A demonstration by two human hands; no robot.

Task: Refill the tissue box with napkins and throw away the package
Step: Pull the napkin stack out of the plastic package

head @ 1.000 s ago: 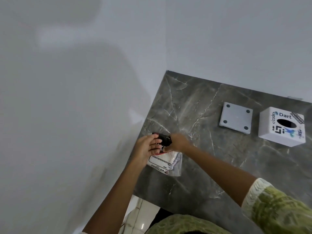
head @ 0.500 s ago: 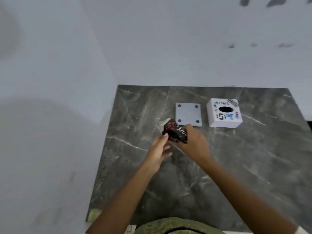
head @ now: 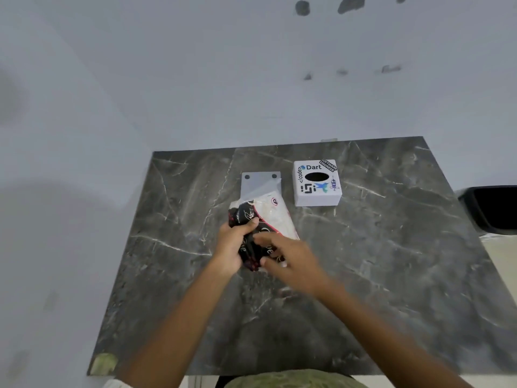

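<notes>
Above the middle of the dark marble table (head: 377, 275) I hold a napkin package (head: 268, 217), black printed plastic with white napkins showing through a clear part. My left hand (head: 232, 245) grips its black left side. My right hand (head: 291, 261) has fingers on the package's lower end. Behind it lies the grey square base plate (head: 258, 182) of the tissue box, partly hidden by the package. The white tissue box (head: 317, 182), covered in stickers, stands to the right with its dark oval opening facing up.
The table meets white walls at the back and on the left. A black container (head: 492, 210) shows past the table's right edge. The near table edge is close to my body.
My view has swung from the table's left corner to its middle. Both hands lifted the package from the left edge and brought it toward the base plate and box, where more of it shows.
</notes>
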